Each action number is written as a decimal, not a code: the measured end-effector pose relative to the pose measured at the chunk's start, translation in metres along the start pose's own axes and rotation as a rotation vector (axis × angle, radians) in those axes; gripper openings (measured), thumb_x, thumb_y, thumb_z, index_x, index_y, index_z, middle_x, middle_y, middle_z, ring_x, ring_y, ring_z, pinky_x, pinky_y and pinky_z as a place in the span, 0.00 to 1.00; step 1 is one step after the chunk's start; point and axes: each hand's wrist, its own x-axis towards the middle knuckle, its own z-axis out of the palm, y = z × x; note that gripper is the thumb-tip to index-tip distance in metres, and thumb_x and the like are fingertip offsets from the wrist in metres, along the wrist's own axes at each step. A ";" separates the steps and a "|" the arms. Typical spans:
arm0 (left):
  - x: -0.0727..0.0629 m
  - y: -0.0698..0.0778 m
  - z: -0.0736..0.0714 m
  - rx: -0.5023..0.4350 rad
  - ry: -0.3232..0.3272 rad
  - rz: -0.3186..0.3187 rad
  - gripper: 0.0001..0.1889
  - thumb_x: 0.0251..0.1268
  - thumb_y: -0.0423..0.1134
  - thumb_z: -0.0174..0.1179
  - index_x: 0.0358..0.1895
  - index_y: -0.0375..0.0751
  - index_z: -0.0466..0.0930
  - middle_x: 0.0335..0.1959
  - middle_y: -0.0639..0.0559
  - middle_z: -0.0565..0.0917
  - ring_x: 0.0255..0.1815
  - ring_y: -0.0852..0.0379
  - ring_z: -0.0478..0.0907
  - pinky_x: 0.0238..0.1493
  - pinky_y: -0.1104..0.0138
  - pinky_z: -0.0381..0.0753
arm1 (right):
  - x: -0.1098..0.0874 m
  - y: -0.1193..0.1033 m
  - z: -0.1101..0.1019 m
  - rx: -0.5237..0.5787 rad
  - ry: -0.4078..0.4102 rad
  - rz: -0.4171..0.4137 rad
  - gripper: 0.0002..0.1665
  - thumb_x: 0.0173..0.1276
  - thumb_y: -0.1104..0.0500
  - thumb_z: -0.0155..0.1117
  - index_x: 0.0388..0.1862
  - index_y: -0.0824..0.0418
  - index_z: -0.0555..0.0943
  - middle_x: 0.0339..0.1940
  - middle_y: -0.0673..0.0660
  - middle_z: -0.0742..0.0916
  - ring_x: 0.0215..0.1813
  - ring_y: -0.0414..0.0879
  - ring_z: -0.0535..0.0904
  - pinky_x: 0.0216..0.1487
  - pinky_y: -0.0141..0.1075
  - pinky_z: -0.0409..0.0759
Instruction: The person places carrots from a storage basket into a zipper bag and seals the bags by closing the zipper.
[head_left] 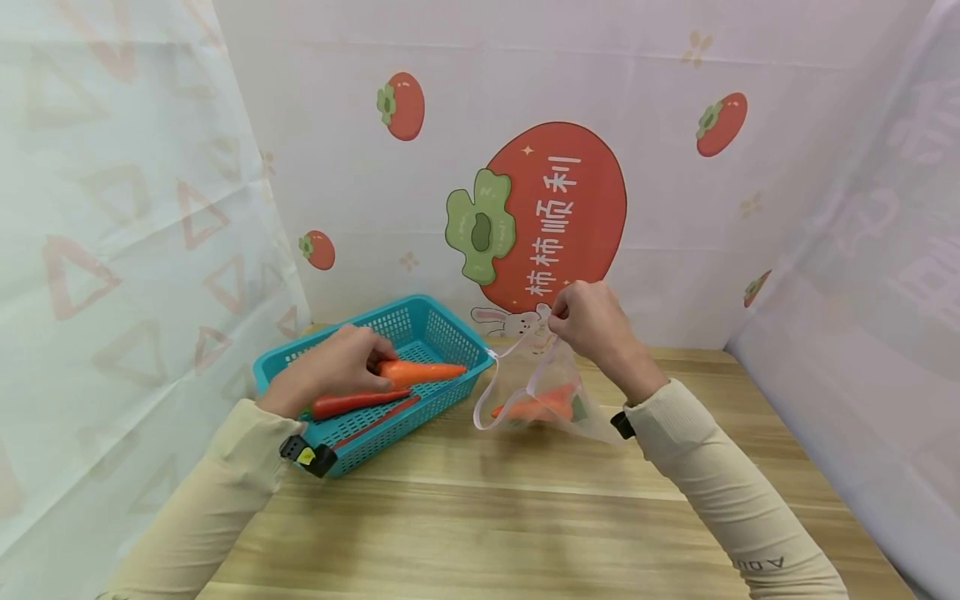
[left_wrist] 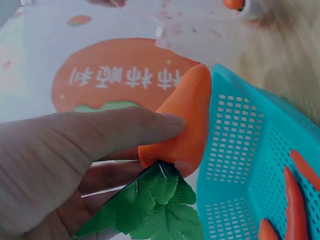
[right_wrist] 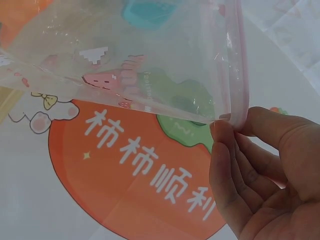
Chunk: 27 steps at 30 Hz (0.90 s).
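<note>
Above a basket (head_left: 431,423), left grip (head_left: 347,360) clasps a carrot (head_left: 423,372).

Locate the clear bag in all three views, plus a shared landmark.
Head: clear bag just right of centre, below mid-height, rim pinched by the right hand.
Left wrist: clear bag faint along the top, right of centre.
Right wrist: clear bag across the upper part, rim toward the right.
Landmark: large red persimmon print, its lettering inverted in the left wrist view.

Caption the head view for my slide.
Left grip on a carrot over a blue basket, right grip pinching a clear bag by its edge.
</note>
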 end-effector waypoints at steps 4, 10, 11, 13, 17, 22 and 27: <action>-0.003 0.008 -0.006 0.007 0.021 0.019 0.05 0.61 0.32 0.72 0.39 0.43 0.90 0.30 0.56 0.85 0.28 0.61 0.77 0.34 0.69 0.79 | 0.000 0.000 0.001 0.004 -0.001 0.003 0.09 0.67 0.66 0.69 0.28 0.64 0.92 0.29 0.59 0.93 0.30 0.50 0.87 0.34 0.44 0.87; -0.006 0.022 -0.010 0.012 0.051 0.063 0.06 0.61 0.33 0.75 0.40 0.45 0.90 0.33 0.57 0.87 0.30 0.63 0.80 0.38 0.67 0.83 | -0.001 0.000 0.002 0.006 -0.003 0.005 0.08 0.67 0.66 0.69 0.29 0.64 0.92 0.30 0.59 0.93 0.30 0.50 0.87 0.35 0.45 0.87; -0.007 0.025 -0.011 0.012 0.052 0.073 0.06 0.61 0.34 0.75 0.40 0.46 0.90 0.32 0.58 0.87 0.30 0.63 0.80 0.38 0.67 0.83 | -0.001 0.000 0.002 0.004 -0.003 0.004 0.08 0.67 0.66 0.69 0.29 0.64 0.92 0.30 0.59 0.93 0.30 0.50 0.87 0.35 0.45 0.87; -0.007 0.031 -0.011 0.002 0.055 0.090 0.06 0.61 0.34 0.75 0.40 0.46 0.90 0.32 0.58 0.86 0.30 0.63 0.80 0.38 0.67 0.83 | -0.001 0.000 0.001 0.003 -0.003 0.005 0.08 0.67 0.66 0.69 0.29 0.64 0.92 0.30 0.60 0.93 0.30 0.51 0.87 0.35 0.45 0.88; -0.004 0.042 -0.010 0.004 0.054 0.129 0.05 0.61 0.34 0.75 0.38 0.46 0.90 0.30 0.59 0.84 0.30 0.62 0.79 0.36 0.68 0.82 | -0.001 0.000 0.000 0.000 0.001 0.007 0.08 0.67 0.66 0.69 0.30 0.64 0.93 0.31 0.60 0.93 0.31 0.51 0.88 0.35 0.46 0.88; 0.002 0.051 -0.006 0.042 0.059 0.147 0.05 0.61 0.36 0.75 0.38 0.46 0.90 0.29 0.59 0.85 0.29 0.62 0.77 0.35 0.69 0.81 | -0.001 -0.002 -0.001 0.002 -0.001 0.008 0.08 0.67 0.66 0.69 0.30 0.64 0.93 0.31 0.60 0.93 0.31 0.51 0.88 0.35 0.45 0.88; 0.011 0.058 0.000 0.070 0.057 0.179 0.05 0.61 0.37 0.76 0.38 0.45 0.90 0.29 0.60 0.85 0.30 0.60 0.77 0.35 0.68 0.79 | -0.001 -0.003 -0.002 0.001 -0.006 0.017 0.08 0.68 0.65 0.70 0.31 0.64 0.93 0.31 0.60 0.93 0.30 0.50 0.87 0.34 0.44 0.87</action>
